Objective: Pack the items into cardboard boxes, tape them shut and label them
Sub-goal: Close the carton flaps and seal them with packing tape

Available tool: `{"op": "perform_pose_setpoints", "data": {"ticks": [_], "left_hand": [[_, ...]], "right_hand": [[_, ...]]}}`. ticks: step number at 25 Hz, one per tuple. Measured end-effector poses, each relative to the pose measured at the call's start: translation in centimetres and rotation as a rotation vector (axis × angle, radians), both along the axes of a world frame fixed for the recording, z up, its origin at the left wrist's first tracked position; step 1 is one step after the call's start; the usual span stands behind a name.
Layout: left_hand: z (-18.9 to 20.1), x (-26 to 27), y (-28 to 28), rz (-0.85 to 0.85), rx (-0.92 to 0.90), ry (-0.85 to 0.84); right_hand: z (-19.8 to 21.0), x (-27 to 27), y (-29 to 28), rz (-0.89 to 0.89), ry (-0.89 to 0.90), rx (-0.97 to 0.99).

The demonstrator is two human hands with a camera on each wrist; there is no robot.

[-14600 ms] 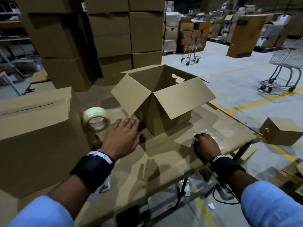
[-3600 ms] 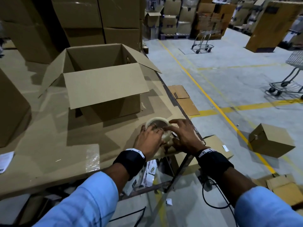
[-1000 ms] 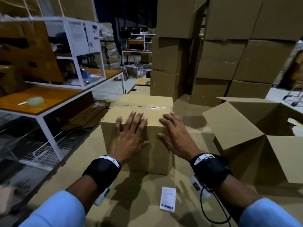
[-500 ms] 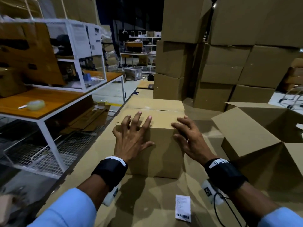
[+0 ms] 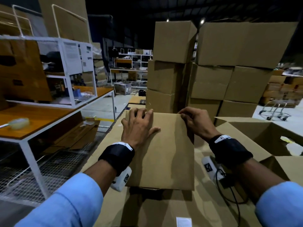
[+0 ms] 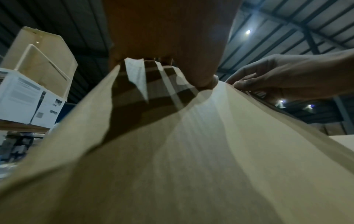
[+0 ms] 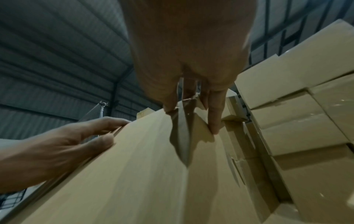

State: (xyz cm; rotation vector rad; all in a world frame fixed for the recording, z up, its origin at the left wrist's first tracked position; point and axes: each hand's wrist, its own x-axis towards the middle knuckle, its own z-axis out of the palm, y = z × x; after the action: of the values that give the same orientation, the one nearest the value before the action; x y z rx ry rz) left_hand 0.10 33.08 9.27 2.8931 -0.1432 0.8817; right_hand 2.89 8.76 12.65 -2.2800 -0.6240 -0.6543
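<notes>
The closed cardboard box (image 5: 161, 149) sits on the cardboard-covered table (image 5: 114, 154), tipped toward the person. The left hand (image 5: 137, 126) and right hand (image 5: 196, 122) curl over its far top edge; even pulling on both corners should prevent twisting.

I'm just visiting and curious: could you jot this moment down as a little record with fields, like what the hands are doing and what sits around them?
Place: warehouse packing table
Held item: closed cardboard box, tipped toward the person
Left hand: fingers curled over the box's far edge
Right hand: grips the far right corner
Beside it: open box, to the right
Near edge: white label lying on the table
Behind: stacked cartons
Side table: tape roll
</notes>
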Motion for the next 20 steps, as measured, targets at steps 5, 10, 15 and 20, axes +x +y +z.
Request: {"op": "perform_pose_setpoints", "data": {"ticks": [5, 10, 15, 20], "left_hand": [[-0.3, 1.8, -0.4, 0.036, 0.046, 0.085], [-0.2, 0.4, -3.5, -0.094, 0.080, 0.244], [1.5, -0.4, -6.9, -0.254, -0.023, 0.197], [3.0, -1.2, -5.2, -0.202, -0.075, 0.163]], "right_hand": [[-1.4, 0.8, 0.3, -0.033, 0.107, -0.033], [-0.9, 1.5, 1.6, -0.140, 0.015, -0.126], [0.5, 0.2, 3.7, -0.030, -0.141, 0.079], [-0.7, 0.2, 2.8, 0.217, 0.125, 0.459]]}}
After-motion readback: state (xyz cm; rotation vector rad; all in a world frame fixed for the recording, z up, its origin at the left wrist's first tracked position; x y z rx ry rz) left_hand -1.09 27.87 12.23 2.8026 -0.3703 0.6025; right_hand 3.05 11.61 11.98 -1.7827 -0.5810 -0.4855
